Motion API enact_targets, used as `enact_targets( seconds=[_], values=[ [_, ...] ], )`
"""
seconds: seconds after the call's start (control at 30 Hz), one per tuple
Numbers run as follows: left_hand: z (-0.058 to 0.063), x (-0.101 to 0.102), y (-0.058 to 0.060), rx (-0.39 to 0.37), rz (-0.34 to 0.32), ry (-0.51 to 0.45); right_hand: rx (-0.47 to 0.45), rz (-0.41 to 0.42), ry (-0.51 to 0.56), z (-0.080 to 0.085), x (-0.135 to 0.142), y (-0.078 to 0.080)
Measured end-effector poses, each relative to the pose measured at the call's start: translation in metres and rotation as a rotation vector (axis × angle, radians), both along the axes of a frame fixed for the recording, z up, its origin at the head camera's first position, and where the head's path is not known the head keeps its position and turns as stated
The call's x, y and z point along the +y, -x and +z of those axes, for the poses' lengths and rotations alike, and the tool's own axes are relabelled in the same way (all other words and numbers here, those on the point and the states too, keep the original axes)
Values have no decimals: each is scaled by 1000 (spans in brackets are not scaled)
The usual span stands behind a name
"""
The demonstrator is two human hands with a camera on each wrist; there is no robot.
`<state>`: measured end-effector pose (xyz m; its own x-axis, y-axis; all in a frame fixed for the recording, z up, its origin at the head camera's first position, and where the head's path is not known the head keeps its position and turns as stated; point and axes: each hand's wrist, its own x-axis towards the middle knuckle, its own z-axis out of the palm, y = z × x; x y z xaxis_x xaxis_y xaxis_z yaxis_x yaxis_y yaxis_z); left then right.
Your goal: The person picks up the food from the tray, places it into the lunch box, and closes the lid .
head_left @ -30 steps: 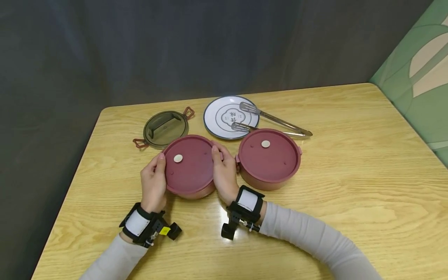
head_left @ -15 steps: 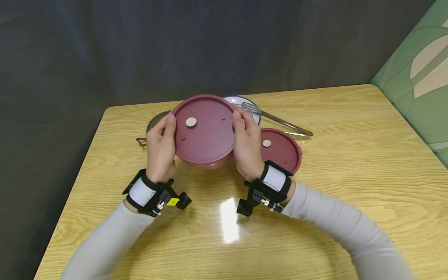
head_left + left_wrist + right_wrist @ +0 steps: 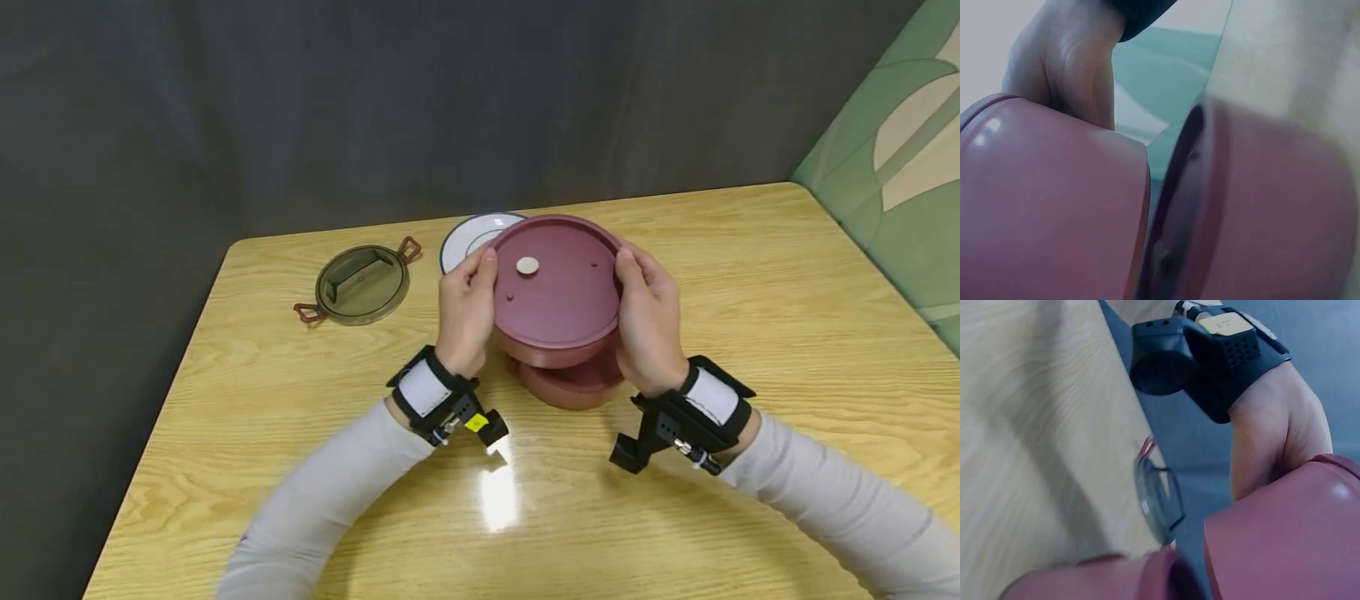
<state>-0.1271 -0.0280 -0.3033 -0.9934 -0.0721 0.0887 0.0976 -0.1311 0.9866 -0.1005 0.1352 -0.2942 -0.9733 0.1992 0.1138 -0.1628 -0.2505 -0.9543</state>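
Note:
A dark red lidded pot (image 3: 557, 283), with a pale round knob on its lid, is held up by both hands. My left hand (image 3: 467, 312) grips its left rim, thumb on the edge of the lid; my right hand (image 3: 650, 321) grips the right rim the same way. Directly below is a second dark red lidded pot (image 3: 570, 387), mostly covered from above. In the left wrist view, a narrow gap parts the held pot (image 3: 1054, 194) from the lower pot (image 3: 1279, 206). The right wrist view also shows them apart.
A dark green glass lid (image 3: 363, 285) with a bar handle and red side loops lies on the wooden table (image 3: 225, 433) to the left. Behind the held pot, a blue-rimmed white plate (image 3: 468, 237) is partly covered. A dark curtain (image 3: 450, 100) hangs behind the table.
Both hands have lifted the pot off the table and carried it rightward over the second pot. The metal utensils by the plate are now hidden behind it.

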Motion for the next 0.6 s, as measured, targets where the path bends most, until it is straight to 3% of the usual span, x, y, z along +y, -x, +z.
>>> enact_targets(
  seconds=[0.3, 0.6],
  values=[
    [-14, 28, -4, -55, -83, 2, -31, 6, 1, -17, 35, -6],
    [-19, 29, -5, -37, -115, 15, -50, 14, 31, -21, 40, -4]
  ],
)
